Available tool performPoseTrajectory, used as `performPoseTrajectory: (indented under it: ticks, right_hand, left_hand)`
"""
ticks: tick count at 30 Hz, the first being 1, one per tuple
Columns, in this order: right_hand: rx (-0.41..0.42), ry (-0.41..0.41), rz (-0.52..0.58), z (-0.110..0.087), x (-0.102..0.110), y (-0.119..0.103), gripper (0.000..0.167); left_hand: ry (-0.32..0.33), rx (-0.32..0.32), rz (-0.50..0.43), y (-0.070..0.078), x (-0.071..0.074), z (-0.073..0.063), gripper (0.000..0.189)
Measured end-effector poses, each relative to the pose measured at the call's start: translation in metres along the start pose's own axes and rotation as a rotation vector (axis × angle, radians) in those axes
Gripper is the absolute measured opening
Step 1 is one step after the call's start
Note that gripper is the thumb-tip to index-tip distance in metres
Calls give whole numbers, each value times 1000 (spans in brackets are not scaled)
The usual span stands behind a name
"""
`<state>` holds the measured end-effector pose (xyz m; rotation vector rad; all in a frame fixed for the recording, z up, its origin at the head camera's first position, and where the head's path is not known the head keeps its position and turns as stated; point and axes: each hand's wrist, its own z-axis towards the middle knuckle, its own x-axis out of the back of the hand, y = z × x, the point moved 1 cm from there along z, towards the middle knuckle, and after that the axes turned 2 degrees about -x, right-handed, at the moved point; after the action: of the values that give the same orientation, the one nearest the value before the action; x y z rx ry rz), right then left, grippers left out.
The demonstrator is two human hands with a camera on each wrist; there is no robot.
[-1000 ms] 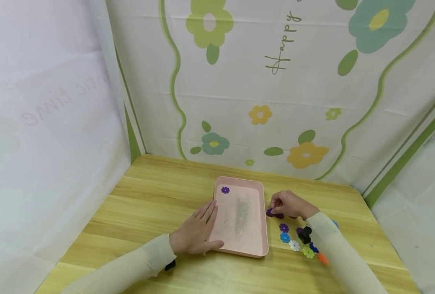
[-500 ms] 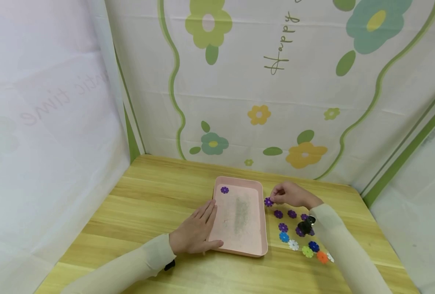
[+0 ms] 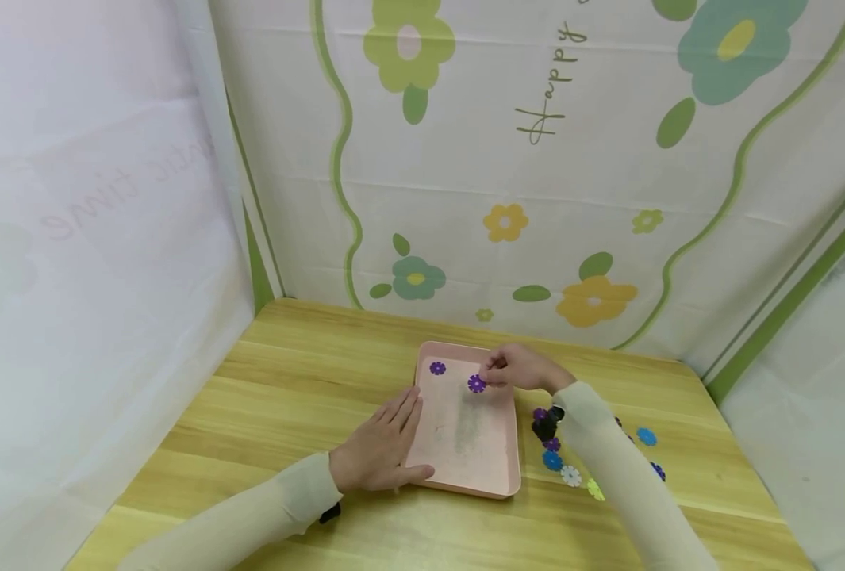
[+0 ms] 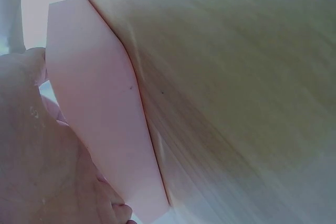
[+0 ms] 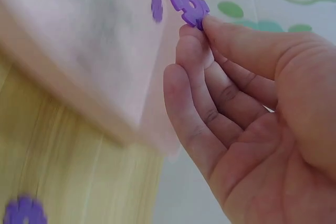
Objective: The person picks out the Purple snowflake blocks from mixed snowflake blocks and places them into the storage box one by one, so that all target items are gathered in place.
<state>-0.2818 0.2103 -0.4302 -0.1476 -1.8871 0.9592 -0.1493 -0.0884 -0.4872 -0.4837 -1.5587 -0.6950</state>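
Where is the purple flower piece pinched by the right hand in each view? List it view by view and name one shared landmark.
Head: purple flower piece over the far half of the pink tray, at the right hand fingertips.
Left wrist: not in it; only the tray's side and the left hand.
Right wrist: top centre, pinched at the fingertips.
Shared landmark: the pink tray.

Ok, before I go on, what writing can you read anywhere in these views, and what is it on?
"Happy" in green script, running upward on the flowered backdrop cloth behind the table.
Faint mirrored lettering shows through the left side cloth; it is reversed and too pale to read surely.
No text on the pink tray, the purple flower piece pinched by the right hand, or in either wrist view.
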Motion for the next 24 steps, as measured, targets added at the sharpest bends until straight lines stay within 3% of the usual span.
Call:
performPoseTrajectory:
  ticks: [6, 12, 17, 24]
  right_hand:
    - [-27, 15, -16, 28, -18, -19, 15]
    - [-66, 43, 7, 49, -35, -21, 16]
    - [-117, 85, 33, 57, -48, -17, 17]
    - [-122, 121, 128, 59, -59, -16, 17]
  left_hand:
    - [21, -11, -9, 0, 1, -1, 103]
    - [41, -32, -15, -1, -1, 0, 102]
    - [38, -24, -24, 0, -1, 0, 103]
    - [6, -6, -10, 1, 3, -1, 103]
